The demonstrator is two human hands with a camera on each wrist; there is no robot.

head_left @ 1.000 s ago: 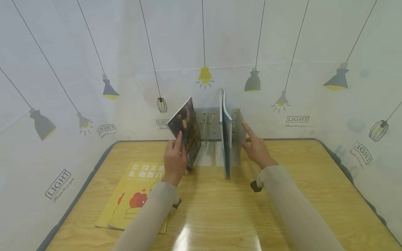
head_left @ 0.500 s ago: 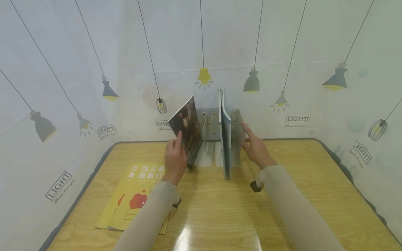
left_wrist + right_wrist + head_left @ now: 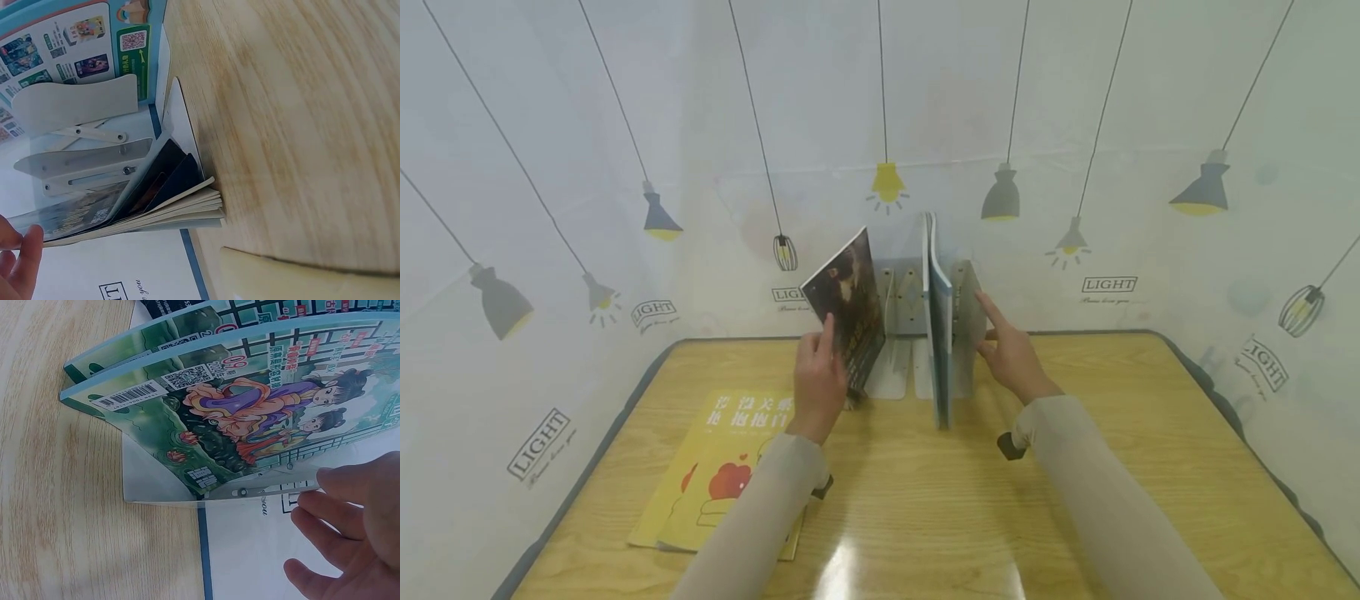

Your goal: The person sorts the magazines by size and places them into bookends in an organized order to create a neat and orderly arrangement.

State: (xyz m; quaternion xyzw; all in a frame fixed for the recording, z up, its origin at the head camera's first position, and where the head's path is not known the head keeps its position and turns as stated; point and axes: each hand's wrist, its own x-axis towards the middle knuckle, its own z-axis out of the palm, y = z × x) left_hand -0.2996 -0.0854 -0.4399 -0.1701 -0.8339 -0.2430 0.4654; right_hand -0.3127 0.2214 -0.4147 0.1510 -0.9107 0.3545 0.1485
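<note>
In the head view my left hand (image 3: 818, 379) holds a dark-covered magazine (image 3: 859, 312) at its near left edge. The magazine leans left against a grey metal expanding bookend (image 3: 912, 287); its pages fan apart at the bottom in the left wrist view. Thin pale-blue-edged magazines (image 3: 940, 333) stand upright between the bookend's plates; the right wrist view shows their green illustrated covers (image 3: 250, 412). My right hand (image 3: 1015, 358) touches the bookend's outer right plate (image 3: 973, 312) with its index finger and thumb, the other fingers loosely bent in the right wrist view.
Two yellow booklets (image 3: 730, 475) overlap flat on the wooden table (image 3: 917, 517) at front left, partly under my left sleeve. A white wall covering (image 3: 1075, 108) printed with hanging lamps stands close behind the bookend and along both sides.
The dark magazine's top has shifted slightly right, toward the bookend, with my left hand still on it. My right hand has stayed at the right plate.
</note>
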